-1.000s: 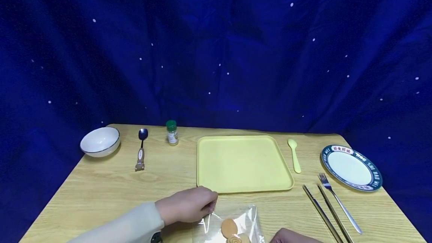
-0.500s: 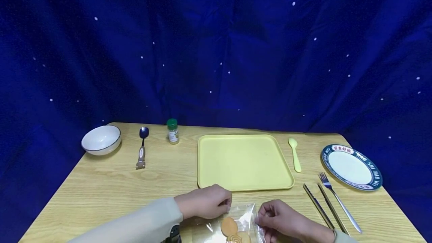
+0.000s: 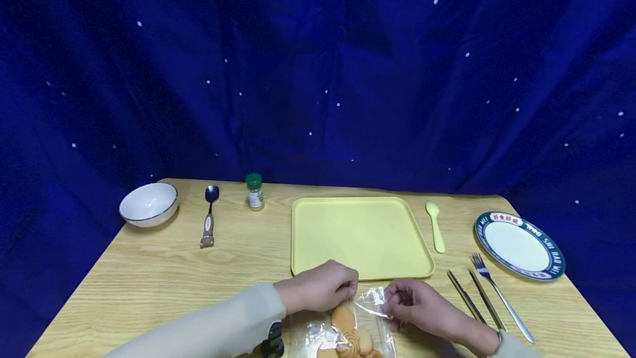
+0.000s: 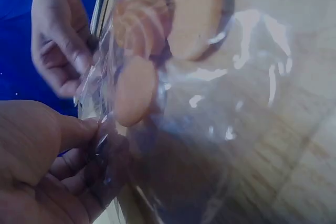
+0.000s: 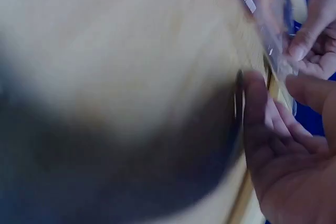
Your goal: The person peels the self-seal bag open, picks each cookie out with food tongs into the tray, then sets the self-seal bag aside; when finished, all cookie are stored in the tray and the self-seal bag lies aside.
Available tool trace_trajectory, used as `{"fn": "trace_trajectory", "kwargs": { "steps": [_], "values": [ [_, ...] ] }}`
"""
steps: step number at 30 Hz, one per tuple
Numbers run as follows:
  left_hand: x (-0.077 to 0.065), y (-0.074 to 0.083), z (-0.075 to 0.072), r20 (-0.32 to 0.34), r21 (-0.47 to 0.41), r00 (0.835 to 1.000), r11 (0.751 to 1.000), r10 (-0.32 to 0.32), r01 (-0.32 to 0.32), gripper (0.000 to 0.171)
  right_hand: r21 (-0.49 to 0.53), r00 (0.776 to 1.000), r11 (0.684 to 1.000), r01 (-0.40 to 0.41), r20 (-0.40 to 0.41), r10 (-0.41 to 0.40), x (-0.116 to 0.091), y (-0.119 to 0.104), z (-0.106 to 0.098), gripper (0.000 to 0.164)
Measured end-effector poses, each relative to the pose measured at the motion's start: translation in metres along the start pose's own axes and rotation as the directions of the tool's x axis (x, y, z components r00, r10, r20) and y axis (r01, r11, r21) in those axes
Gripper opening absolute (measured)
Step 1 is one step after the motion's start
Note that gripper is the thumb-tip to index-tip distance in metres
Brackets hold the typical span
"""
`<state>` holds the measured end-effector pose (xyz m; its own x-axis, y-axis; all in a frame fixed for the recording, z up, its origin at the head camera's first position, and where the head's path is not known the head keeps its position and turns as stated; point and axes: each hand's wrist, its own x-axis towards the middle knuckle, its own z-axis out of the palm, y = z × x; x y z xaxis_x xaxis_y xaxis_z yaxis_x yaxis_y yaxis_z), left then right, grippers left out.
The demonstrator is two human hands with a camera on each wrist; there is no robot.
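Observation:
A clear plastic bag of cookies (image 3: 370, 326) is at the front of the table, just below the yellow tray. My left hand (image 3: 325, 287) pinches its upper edge between thumb and curled fingers; the left wrist view shows the film bunched at the thumb tip. At the bag's upper right corner, my right hand (image 3: 424, 309) pinches the film. Through the plastic, round and swirled cookies (image 4: 139, 22) show in the left wrist view. The bag's lower end is cut off in the head view.
Behind the hands lies a yellow tray (image 3: 358, 236). Leftward are a seasoning jar (image 3: 255, 192), a dark spoon (image 3: 208, 217) and a white bowl (image 3: 149, 203). To the right are a yellow spoon (image 3: 435, 228), metal tongs (image 3: 467, 298), a fork (image 3: 503, 297) and a plate (image 3: 519, 245).
My right hand has come up from the bottom edge to the bag's right corner. My left hand has shifted right along the top edge. The bag has moved slightly upward, with more cookies showing.

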<state>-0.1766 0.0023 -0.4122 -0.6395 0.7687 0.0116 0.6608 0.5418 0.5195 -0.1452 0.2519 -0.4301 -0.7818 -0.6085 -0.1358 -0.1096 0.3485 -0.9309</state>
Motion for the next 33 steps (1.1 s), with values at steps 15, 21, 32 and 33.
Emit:
{"fn": "trace_trajectory", "kwargs": {
  "steps": [15,21,32,33],
  "values": [
    [0.003,-0.001,-0.002,0.002,0.012,1.0,1.0,-0.012,0.012,0.02,-0.522,0.965,0.82,0.233,0.021,-0.26,0.028,-0.018,-0.015,0.006],
    [0.001,0.0,-0.003,0.009,0.019,1.0,1.0,-0.006,0.006,0.021,-0.527,0.93,0.781,0.336,0.055,-0.364,0.024,-0.017,-0.018,0.005],
    [0.002,-0.001,-0.005,0.002,0.033,1.0,0.999,-0.005,0.005,0.021,-0.45,0.867,0.777,0.44,-0.011,-0.498,0.018,-0.009,-0.017,0.008],
    [0.002,-0.002,-0.005,0.002,0.036,1.0,0.999,-0.003,0.003,0.021,-0.447,0.868,0.78,0.438,-0.015,-0.496,0.017,-0.009,-0.018,0.009]
  ]
}}
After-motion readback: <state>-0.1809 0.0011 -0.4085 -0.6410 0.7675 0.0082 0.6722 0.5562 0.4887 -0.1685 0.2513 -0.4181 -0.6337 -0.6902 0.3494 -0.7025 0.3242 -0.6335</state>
